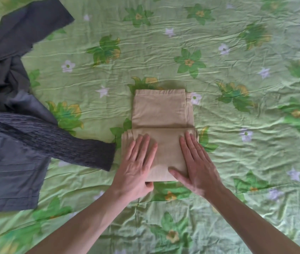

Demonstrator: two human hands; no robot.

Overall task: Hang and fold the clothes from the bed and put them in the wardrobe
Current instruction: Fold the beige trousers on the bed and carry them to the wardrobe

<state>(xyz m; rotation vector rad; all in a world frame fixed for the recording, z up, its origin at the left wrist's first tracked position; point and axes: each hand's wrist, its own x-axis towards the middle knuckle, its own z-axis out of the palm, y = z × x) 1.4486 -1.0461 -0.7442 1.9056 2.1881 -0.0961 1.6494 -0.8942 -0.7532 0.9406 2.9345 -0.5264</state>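
Pressing folded beige garment [162, 114]: left hand [136, 165], right hand [196, 165]; left thumb hidden.

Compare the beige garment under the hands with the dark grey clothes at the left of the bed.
The beige garment is folded into a neat rectangle; the dark grey clothes lie loose and spread out. The left hand and right hand press flat on the beige garment; nothing touches the dark grey clothes. Both lie on the green floral sheet.

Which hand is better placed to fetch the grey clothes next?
Probably the left hand: it presses the beige folded garment beside the dark knitted sleeve of the grey clothes. The right hand lies flat farther away.
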